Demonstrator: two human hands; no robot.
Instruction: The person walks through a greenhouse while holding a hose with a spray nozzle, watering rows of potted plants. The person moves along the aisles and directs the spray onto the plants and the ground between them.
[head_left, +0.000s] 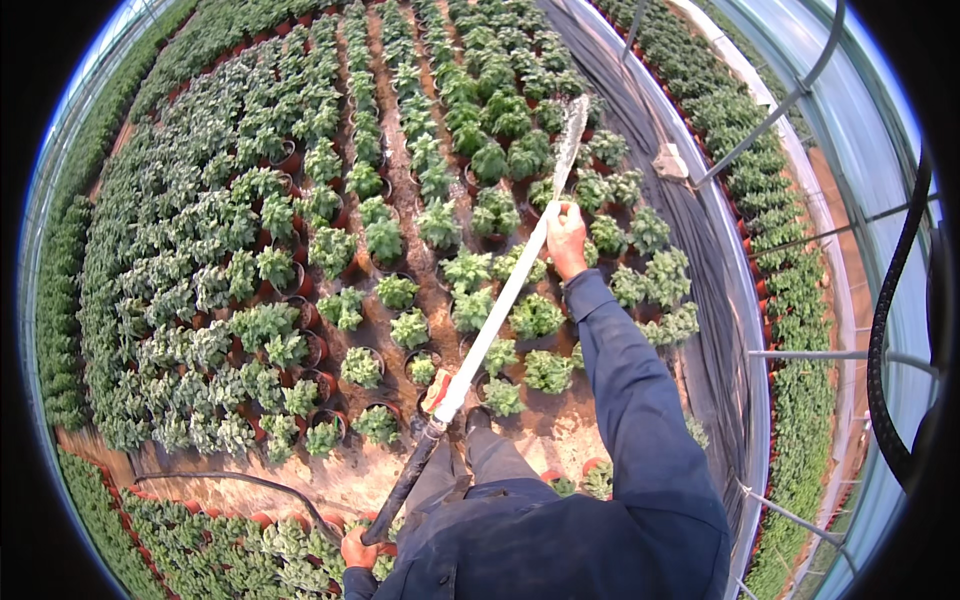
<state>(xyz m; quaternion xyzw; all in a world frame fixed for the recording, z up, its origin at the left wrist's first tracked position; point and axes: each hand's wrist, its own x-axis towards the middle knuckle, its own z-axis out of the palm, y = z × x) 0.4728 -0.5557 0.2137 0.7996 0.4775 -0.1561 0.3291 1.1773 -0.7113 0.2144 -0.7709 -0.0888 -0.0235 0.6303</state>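
A white pipe (495, 319) runs up and away from my body, joined at its lower end to a black hose (405, 472). My right hand (566, 236) grips the pipe close to its far end, arm stretched forward. Water (574, 135) streams out of that end over leafy potted plants (529, 154). Down by my left hip, my left hand (360, 549) is closed around the black hose. From there the hose curves away to the left across the ground. Beside the pipe's lower end, near my feet, lies a red and beige object (436, 390) that I cannot identify.
Rows of green plants in reddish-brown pots (315, 349) spread ahead and left, with wet soil (397, 150) between them. Black ground sheeting (697, 262) lies along the right, bearing a pale block (670, 162). Metal tubes (810, 82) and plastic film walls (885, 112) stand beyond it. More pots (262, 519) sit behind me.
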